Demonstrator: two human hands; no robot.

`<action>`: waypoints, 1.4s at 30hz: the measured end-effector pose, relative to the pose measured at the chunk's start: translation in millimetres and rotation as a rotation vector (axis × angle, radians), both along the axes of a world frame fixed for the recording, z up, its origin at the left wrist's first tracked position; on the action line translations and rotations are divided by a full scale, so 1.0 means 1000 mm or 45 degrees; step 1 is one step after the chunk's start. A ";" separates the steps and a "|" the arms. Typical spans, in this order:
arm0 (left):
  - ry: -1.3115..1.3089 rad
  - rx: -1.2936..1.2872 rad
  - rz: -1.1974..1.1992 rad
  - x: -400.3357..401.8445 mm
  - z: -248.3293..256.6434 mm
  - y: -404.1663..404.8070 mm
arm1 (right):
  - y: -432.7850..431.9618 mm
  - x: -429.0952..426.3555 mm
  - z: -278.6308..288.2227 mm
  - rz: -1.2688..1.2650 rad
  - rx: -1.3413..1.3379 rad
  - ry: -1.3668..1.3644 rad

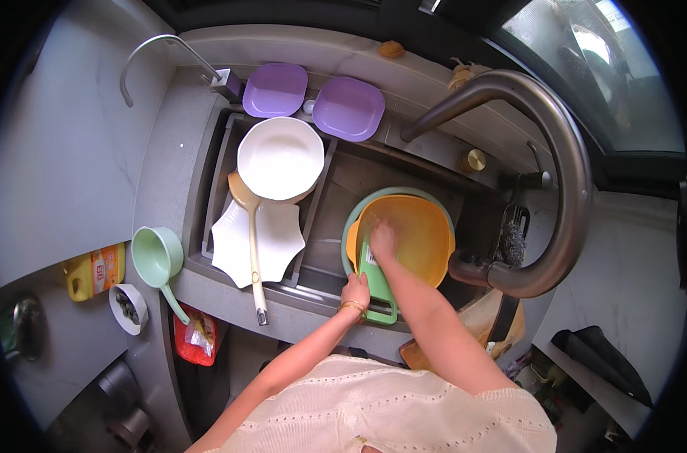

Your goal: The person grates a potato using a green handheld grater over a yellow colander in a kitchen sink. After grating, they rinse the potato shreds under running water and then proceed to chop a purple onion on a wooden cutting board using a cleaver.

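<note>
My left hand (356, 294) grips the left edge of a green plastic kitchen slicer or grater (382, 291), which has a slotted handle at its near end and a patch of writing higher up. The tool slants down into a yellow plastic basin (428, 243). My right hand (384, 240) is inside that basin, over the upper part of the green tool. Motion blur and the angle hide its fingers, so I cannot tell whether it holds anything. The yellow basin sits within a pale green one (350, 226) in the dark sink (326, 226).
A curved metal faucet (570, 170) arches over the sink's right side. On the left rack are a white bowl (281, 158), a star-edged white plate (275, 243) and a spatula (254, 238). Purple trays (349, 107) lie behind. A green dipper (156, 257) rests left.
</note>
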State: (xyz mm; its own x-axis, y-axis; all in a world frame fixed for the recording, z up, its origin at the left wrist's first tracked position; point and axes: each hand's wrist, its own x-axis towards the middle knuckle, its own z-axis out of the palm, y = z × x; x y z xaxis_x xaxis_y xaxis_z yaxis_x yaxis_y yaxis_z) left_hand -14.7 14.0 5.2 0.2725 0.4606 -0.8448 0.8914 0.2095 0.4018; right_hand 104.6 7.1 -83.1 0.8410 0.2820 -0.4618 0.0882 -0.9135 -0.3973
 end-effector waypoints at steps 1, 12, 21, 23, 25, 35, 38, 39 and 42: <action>0.000 -0.014 0.014 -0.002 -0.002 -0.001 | 0.002 0.007 0.001 -0.019 -0.034 0.048; -0.116 -0.077 0.121 0.001 0.004 0.002 | -0.079 0.038 0.020 0.104 0.270 0.338; -0.171 0.015 0.139 -0.006 -0.028 -0.005 | -0.105 0.018 0.031 -0.585 0.602 0.813; -0.179 -0.015 0.139 0.000 -0.015 -0.008 | -0.126 0.017 0.010 -0.617 0.528 0.596; -0.170 0.006 0.142 -0.004 -0.019 -0.006 | -0.130 0.019 0.014 -0.468 0.383 0.552; -0.170 -0.038 0.183 -0.005 -0.017 -0.002 | -0.145 0.014 0.042 -0.447 0.384 0.563; -0.197 -0.072 0.169 0.001 -0.011 -0.007 | -0.154 0.008 0.028 -0.222 0.474 0.020; -0.190 -0.066 0.176 -0.002 -0.015 -0.004 | -0.140 0.002 0.039 -0.152 0.423 0.015; -0.179 -0.043 0.173 -0.005 -0.013 -0.003 | -0.101 -0.011 0.097 0.056 0.249 0.082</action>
State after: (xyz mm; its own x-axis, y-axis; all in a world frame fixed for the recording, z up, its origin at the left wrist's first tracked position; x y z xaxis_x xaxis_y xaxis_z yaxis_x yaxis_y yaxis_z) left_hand -19.3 11.0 -8.2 0.3263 0.4733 -0.8182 0.7896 0.3394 0.5112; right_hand 93.4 -93.7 13.6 0.7965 0.4074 -0.4467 0.0953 -0.8143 -0.5726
